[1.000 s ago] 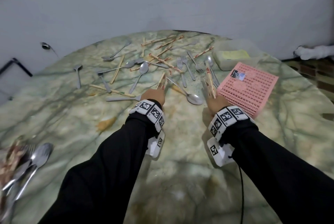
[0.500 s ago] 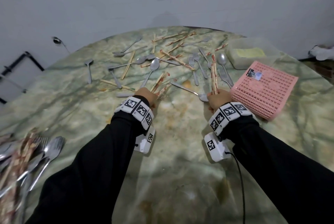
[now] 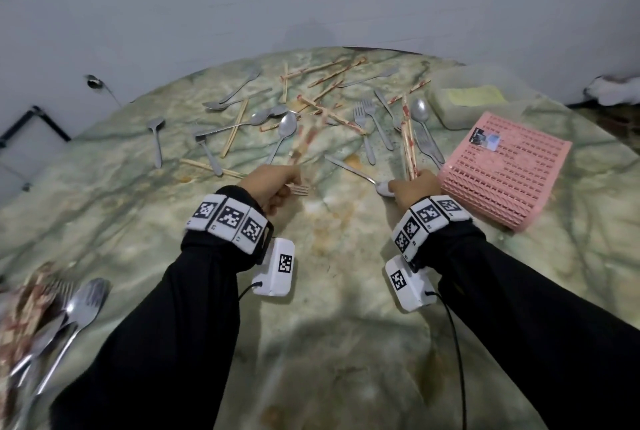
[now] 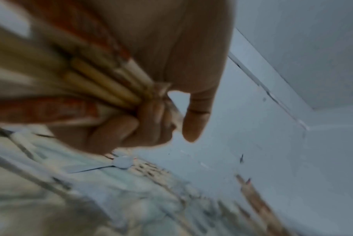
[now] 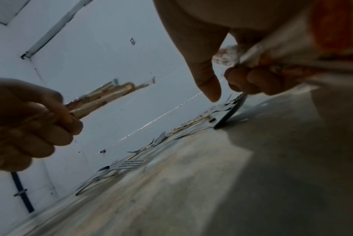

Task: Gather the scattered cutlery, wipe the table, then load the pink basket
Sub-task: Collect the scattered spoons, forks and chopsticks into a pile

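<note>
My left hand (image 3: 273, 183) grips a bundle of wrapped chopsticks (image 4: 102, 84) and a fork (image 3: 299, 189), lifted above the table. My right hand (image 3: 412, 187) holds another bundle of chopsticks (image 3: 408, 142) upright, with a spoon (image 3: 356, 173) lying right beside it. The right wrist view shows those fingers curled round the wrapped sticks (image 5: 272, 52) and the left hand's bundle (image 5: 98, 97). Loose forks (image 3: 365, 128), spoons (image 3: 285, 128) and chopsticks (image 3: 329, 110) lie scattered across the far half of the marble table (image 3: 329, 291). The pink basket (image 3: 502, 169) lies upside down at the right.
A gathered pile of spoons, forks and chopsticks (image 3: 48, 318) lies at the near left edge. A clear lidded box with a yellow cloth (image 3: 474, 100) sits behind the basket. A grey wall (image 3: 311, 6) backs the table.
Both hands have lifted their chopstick bundles off the table and drawn back toward me. The left bundle, now blurred, is swinging upward with a fork added to it.
</note>
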The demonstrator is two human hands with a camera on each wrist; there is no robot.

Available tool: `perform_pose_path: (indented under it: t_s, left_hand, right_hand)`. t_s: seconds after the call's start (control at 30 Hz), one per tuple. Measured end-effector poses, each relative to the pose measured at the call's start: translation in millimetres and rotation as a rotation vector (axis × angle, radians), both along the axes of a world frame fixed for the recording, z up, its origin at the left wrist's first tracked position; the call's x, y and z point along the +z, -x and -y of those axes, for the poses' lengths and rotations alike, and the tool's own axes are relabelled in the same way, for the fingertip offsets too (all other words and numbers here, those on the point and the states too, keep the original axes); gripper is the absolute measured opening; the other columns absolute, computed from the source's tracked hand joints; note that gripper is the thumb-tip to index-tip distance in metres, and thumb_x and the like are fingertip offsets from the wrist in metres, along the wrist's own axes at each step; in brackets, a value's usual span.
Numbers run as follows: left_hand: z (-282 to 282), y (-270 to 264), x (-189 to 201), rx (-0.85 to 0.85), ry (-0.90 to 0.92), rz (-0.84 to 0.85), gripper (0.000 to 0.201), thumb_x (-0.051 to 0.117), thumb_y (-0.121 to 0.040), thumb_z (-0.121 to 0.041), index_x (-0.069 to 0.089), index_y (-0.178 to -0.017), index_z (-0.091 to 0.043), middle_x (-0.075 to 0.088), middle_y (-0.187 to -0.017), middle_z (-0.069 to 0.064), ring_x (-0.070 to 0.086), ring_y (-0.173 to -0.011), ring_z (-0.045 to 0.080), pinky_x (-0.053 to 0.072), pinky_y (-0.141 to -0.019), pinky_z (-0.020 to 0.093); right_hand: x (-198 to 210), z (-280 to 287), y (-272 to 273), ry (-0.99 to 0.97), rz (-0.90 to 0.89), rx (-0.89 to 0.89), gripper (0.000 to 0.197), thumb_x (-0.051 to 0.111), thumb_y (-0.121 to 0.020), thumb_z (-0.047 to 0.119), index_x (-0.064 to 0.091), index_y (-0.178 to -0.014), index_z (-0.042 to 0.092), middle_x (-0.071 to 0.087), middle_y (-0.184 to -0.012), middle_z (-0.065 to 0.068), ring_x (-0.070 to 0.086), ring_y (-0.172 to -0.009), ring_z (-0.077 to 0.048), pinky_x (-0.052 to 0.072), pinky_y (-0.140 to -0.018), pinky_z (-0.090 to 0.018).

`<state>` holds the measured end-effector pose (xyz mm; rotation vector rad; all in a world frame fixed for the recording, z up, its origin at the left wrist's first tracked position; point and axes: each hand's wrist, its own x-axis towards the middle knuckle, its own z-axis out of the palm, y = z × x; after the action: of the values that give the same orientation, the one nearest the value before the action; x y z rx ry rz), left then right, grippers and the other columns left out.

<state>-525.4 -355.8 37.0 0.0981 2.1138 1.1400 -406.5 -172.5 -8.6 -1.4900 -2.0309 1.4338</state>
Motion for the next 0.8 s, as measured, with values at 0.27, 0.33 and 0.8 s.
perform_pose_path:
  t_s: [0.27, 0.33, 0.8]
  left_hand:
    - [10, 21, -46, -0.14, 0.497, -0.608, 0.025, 0.06, -0.086, -0.025, 0.06, -0.108, -0.013, 0.064, -0.1, 0.012, 0.06, -0.092, 0.032, 0.05, -0.079, 0.038]
    - [10, 25, -49, -0.184, 0.564, -0.629, 0.021, 0.062, -0.085, -0.025, 0.063, -0.101, -0.012, 0.065, -0.095, 0.012, 0.062, -0.087, 0.031, 0.052, -0.077, 0.038]
    - [3, 23, -59, -0.278, 0.685, -0.707, 0.025, 0.065, -0.081, -0.021, 0.055, -0.102, -0.011, 0.047, -0.108, 0.012, 0.059, -0.093, 0.031, 0.049, -0.078, 0.038]
  right_hand:
    - [-2, -5, -7, 0.022, 0.078, 0.09, 0.061, 0.073, -0.075, 0.039, 0.055, -0.115, -0.003, 0.059, -0.093, -0.013, 0.053, -0.076, -0.025, 0.039, -0.068, -0.027]
    - [-3, -7, -10, 0.032, 0.083, 0.099, 0.06, 0.072, -0.074, 0.044, 0.059, -0.109, -0.001, 0.062, -0.089, -0.013, 0.056, -0.074, -0.026, 0.04, -0.068, -0.028]
    - [-7, -3, -3, 0.088, 0.063, 0.02, 0.053, 0.072, -0.075, 0.041, 0.059, -0.105, -0.002, 0.057, -0.079, -0.008, 0.057, -0.079, -0.027, 0.049, -0.079, -0.034]
